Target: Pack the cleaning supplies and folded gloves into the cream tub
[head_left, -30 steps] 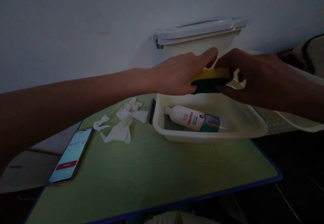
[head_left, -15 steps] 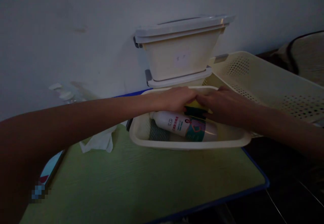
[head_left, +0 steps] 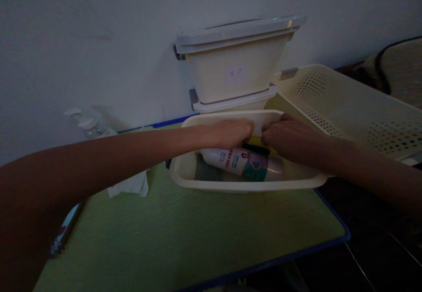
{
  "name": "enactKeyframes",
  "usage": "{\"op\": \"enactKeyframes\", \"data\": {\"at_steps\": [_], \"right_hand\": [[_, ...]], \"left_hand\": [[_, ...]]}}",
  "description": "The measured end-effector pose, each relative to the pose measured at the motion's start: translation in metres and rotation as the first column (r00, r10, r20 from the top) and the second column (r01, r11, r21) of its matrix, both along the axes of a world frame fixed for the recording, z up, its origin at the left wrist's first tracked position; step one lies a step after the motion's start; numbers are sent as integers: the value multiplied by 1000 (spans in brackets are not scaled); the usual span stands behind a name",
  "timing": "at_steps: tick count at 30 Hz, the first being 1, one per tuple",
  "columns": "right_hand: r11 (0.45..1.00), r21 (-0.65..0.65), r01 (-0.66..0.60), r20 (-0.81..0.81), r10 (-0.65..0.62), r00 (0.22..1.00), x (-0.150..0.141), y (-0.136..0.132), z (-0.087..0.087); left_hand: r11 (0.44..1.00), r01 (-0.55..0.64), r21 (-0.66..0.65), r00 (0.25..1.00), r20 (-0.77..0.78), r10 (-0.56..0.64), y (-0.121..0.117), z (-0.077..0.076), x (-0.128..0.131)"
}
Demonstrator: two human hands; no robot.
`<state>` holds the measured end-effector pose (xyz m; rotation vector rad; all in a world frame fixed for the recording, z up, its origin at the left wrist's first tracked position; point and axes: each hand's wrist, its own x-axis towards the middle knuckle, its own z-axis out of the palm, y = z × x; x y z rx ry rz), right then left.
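At the left, a phone lies on the tabletop, partly hidden by the arm, with a tissue to its right. Next comes the bin, with a grey mesh at its near left corner. The left hand is inside it, fingers curled closed on the left end of the sponge. The sponge is in the bin, directly between the hands, its long axis running left to right from one to the other, so neither is clearly nearer. The bottle lies just in front on a similar line, neck leftward, its right end slightly closer to the wearer; whether they touch is unclear. The right hand closes on the sponge's right end, fingertips hidden, with the basket beyond.
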<state>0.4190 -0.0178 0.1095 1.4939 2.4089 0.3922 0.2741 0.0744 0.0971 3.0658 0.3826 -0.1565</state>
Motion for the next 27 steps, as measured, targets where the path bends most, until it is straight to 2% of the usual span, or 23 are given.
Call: {"op": "enactKeyframes", "data": {"at_steps": [2,5,10,13,16,21,27], "right_hand": [[1000,-6,3,10,-3,1000,0,1,0],[1000,8,1,-20,-1,1000,1,2,-1],[987,158,-15,-72,26,997,0,-1,1],[965,256,-61,-64,79,995,-7,-9,10],[946,309,-98,-74,127,989,-22,-19,23],[897,404,-181,-149,259,954,-56,-36,36],[844,437,-311,-314,467,826,-112,-60,30]], "left_hand": [[999,-31,8,999,-33,31,-3,11,-6],[998,-56,37,998,40,54,-3,26,-19],[995,-63,78,976,213,45,-8,62,-55],[981,-162,106,947,296,124,-18,84,-84],[959,-259,117,916,344,205,-29,98,-117],[914,-393,100,842,437,315,-45,99,-169],[864,-501,48,760,503,412,-70,79,-216]]}}
